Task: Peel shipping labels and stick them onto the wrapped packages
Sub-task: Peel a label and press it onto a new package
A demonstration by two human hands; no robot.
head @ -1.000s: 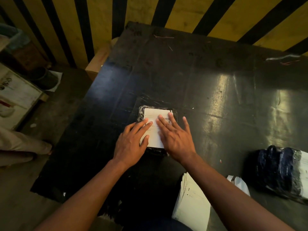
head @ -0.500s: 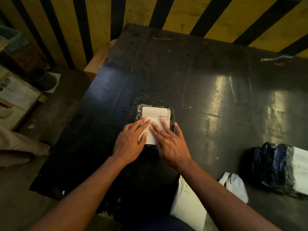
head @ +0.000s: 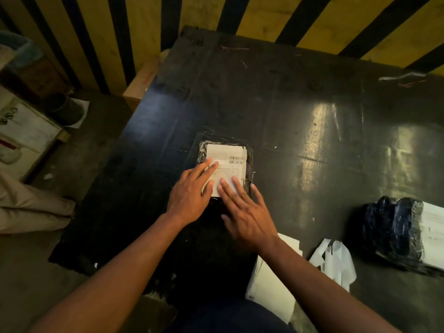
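Both flat hands, left hand (head: 189, 198) and right hand (head: 247, 213), press the label (head: 230, 162).

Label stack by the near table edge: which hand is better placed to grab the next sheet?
Right. The right hand lies nearest the label stack; the left hand presses flat on the shipping label, farther away.
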